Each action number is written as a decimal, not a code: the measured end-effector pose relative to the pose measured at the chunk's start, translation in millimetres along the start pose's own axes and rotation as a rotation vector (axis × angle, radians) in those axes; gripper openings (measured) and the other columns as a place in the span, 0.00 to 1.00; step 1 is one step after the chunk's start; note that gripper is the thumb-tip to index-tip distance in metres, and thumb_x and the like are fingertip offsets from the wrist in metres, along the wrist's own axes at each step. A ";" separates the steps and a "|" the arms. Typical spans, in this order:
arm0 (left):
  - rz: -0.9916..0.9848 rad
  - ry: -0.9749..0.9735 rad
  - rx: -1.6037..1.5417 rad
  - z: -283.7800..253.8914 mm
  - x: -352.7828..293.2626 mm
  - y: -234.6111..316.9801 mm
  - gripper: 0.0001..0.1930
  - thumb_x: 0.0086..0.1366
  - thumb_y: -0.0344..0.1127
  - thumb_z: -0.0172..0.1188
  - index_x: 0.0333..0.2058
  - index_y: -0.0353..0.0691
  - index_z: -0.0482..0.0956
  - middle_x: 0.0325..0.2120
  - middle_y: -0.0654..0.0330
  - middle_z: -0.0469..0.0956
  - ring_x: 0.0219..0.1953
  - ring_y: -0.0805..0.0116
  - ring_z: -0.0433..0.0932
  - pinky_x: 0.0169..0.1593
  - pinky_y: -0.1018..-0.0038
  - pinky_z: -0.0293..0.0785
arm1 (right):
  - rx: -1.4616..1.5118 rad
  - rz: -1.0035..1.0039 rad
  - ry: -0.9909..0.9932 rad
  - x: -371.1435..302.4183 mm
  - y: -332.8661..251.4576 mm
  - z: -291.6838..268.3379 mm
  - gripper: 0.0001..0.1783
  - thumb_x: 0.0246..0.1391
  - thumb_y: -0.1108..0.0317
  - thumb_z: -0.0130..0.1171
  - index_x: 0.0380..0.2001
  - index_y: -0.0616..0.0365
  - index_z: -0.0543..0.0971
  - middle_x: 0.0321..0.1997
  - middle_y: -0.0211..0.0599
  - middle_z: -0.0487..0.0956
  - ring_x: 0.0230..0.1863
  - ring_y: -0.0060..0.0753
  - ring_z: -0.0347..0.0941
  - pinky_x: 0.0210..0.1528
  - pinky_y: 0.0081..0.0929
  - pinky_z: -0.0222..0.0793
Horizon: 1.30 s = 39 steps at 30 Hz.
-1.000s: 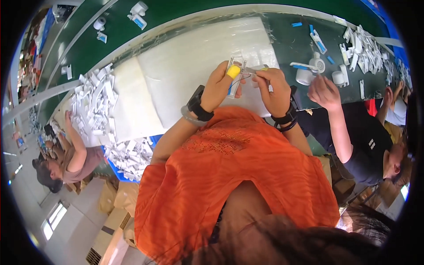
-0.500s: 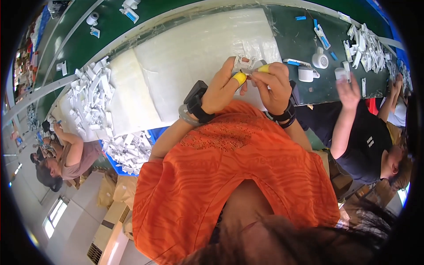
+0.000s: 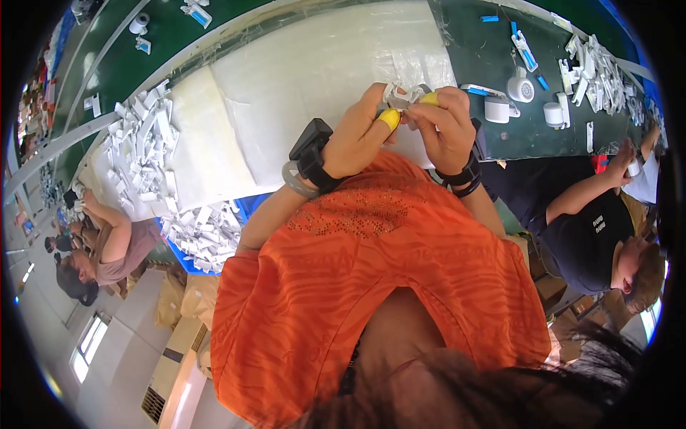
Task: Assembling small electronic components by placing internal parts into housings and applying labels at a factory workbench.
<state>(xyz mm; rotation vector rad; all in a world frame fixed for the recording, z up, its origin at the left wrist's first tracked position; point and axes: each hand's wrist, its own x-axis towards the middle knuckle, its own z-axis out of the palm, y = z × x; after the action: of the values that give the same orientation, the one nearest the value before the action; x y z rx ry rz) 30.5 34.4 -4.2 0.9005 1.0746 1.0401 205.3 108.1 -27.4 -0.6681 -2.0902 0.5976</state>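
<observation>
Close in front of my body, over the near edge of the covered table, both hands grip one small white plastic part (image 3: 398, 96). My left hand (image 3: 357, 139) pinches it from the left, a yellow cover on its thumb. From the right, my right hand (image 3: 444, 129) closes on the same part, and a yellow cover shows on one of its fingers too. The fingers hide much of the part, so its full shape cannot be made out. Dark devices are strapped to both wrists.
A heap of white plastic parts (image 3: 146, 143) lies on the table's left, above a blue bin (image 3: 187, 261) full of similar pieces. White round-headed devices (image 3: 520, 87) and another pile (image 3: 597, 75) lie on the green surface at right. Co-workers sit on both sides.
The white part has turned a little between my fingers, and my hands stay close together. At right, the co-worker's hand has drawn back from the table toward their body, with a white piece in it.
</observation>
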 end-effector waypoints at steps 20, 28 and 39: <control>0.070 0.031 0.163 3.5 2.9 2.1 0.16 0.66 0.25 0.38 0.51 0.33 0.65 0.36 0.58 0.74 0.28 0.75 0.69 0.33 0.78 0.69 | 0.168 0.115 0.018 -4.5 4.4 5.0 0.12 0.41 0.79 0.66 0.32 0.55 0.82 0.30 0.34 0.75 0.38 0.39 0.70 0.41 0.31 0.67; 0.180 0.033 0.061 4.3 -0.9 -12.9 0.15 0.70 0.30 0.44 0.53 0.35 0.66 0.34 0.61 0.74 0.29 0.79 0.68 0.32 0.80 0.68 | 0.162 0.178 0.004 -6.7 -2.2 3.9 0.11 0.41 0.79 0.67 0.31 0.56 0.82 0.30 0.35 0.75 0.38 0.39 0.69 0.41 0.31 0.67; 0.193 0.165 0.273 8.7 -0.5 -13.6 0.11 0.70 0.34 0.47 0.48 0.37 0.70 0.23 0.66 0.72 0.22 0.81 0.66 0.26 0.82 0.64 | 0.160 0.153 0.002 -9.4 -0.4 6.8 0.11 0.40 0.78 0.67 0.31 0.55 0.82 0.29 0.33 0.76 0.36 0.38 0.70 0.41 0.31 0.67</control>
<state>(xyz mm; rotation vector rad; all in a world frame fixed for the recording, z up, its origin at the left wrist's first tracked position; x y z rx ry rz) 41.7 29.5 -14.7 1.1712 1.3092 1.1594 204.3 100.5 -36.2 -0.7388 -1.9763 0.8402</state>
